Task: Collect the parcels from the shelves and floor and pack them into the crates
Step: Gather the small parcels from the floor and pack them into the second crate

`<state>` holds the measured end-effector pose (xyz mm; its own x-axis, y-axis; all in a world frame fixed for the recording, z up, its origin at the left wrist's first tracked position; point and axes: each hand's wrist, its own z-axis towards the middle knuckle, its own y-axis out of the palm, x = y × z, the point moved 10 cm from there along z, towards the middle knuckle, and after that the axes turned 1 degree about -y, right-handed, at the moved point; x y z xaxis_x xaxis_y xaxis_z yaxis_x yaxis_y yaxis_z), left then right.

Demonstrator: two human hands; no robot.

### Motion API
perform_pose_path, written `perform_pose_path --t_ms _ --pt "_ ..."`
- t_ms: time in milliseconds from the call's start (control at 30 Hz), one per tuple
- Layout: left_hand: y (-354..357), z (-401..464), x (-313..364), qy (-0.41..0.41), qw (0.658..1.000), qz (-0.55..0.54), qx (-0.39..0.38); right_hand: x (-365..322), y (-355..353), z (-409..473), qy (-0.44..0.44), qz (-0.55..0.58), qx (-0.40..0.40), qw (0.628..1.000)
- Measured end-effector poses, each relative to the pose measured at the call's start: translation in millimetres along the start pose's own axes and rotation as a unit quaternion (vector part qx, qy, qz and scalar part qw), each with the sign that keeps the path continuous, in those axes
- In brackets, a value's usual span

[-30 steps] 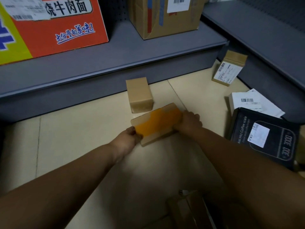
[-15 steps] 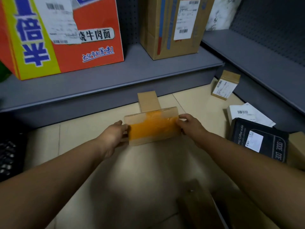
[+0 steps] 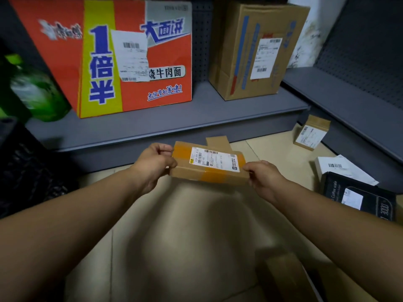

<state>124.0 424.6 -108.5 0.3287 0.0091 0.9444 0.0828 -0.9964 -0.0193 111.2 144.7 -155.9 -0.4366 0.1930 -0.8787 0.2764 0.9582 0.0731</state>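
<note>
A: What are the hands doing?

B: Both hands hold one flat box (image 3: 209, 164). The left hand (image 3: 156, 165) pinches its left end. The right hand (image 3: 265, 178) pinches its right end. The fingers are closed tight on the box.

A: Where is the box?

B: It is up in the air, above the floor (image 3: 174, 225), in front of the shelf (image 3: 152, 125). It has orange tape around it and a white label on top, facing up.

A: Is anything behind it?

B: Yes, a small brown box (image 3: 217, 141) sits on the floor just behind it. Only its top part shows.

A: What is on the shelf?

B: A big red box (image 3: 130, 62) with blue words, and a tall brown box (image 3: 255, 51) beside it. Something green (image 3: 37, 92) is at the left, but it is too blurry to tell.

A: What else is on the floor?

B: At the right, a little box (image 3: 310, 136) stands near the other shelf (image 3: 349, 101). A white parcel (image 3: 340, 168) lies closer, and a black box (image 3: 359, 197) rests partly on it. At the bottom, part of a brown carton (image 3: 285, 277) shows.

A: And at the left?

B: A dark crate (image 3: 24, 171), near the shelf.
</note>
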Motion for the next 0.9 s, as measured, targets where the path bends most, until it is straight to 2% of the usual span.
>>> perform_pose_path --t_ms 200,400,433,467,533,567,600,633,667,767,833,900 --pt "-35.2 -11.2 24.2 0.037 0.997 0.061 -0.007 -11.0 41.9 -29.8 -0.023 -0.057 -0.045 0.997" --pt "-79.5 -28.9 55.1 0.074 0.979 0.19 -0.012 -34.5 93.9 -62.6 -0.073 -0.102 -0.126 0.984" --pt "-88.6 -32.6 65.4 0.101 0.961 0.257 0.0 -40.8 104.1 -67.9 -0.084 -0.104 -0.136 0.982" --pt "-97.7 -37.5 78.7 0.14 0.924 0.354 0.023 -47.7 114.6 -72.9 -0.096 -0.11 -0.142 0.979" --pt "-110.6 -49.9 104.1 0.221 0.819 0.526 0.064 -63.9 137.3 -84.7 -0.123 -0.134 -0.153 0.971" --pt "-114.0 -56.1 113.0 0.25 0.777 0.574 0.065 -71.7 150.1 -91.4 -0.137 -0.15 -0.162 0.966" --pt "-116.9 -61.3 119.2 0.269 0.749 0.602 0.057 -79.2 163.3 -98.3 -0.151 -0.169 -0.173 0.958" --pt "-120.6 -65.2 123.7 0.28 0.738 0.613 0.043 -86.4 176.3 -104.9 -0.164 -0.187 -0.182 0.951" --pt "-125.4 -68.6 126.5 0.282 0.745 0.604 0.027 -92.8 189.0 -111.1 -0.177 -0.198 -0.191 0.945" --pt "-150.7 -73.3 126.0 0.241 0.811 0.533 0.011 -111.1 223.6 -128.2 -0.227 -0.209 -0.21 0.928" --pt "-172.4 -73.9 125.1 0.21 0.845 0.491 0.03 -124.0 240.6 -137.3 -0.273 -0.224 -0.183 0.917" --pt "-192.2 -75.5 127.6 0.2 0.858 0.468 0.062 -135.0 252.1 -143.0 -0.312 -0.237 -0.126 0.911"
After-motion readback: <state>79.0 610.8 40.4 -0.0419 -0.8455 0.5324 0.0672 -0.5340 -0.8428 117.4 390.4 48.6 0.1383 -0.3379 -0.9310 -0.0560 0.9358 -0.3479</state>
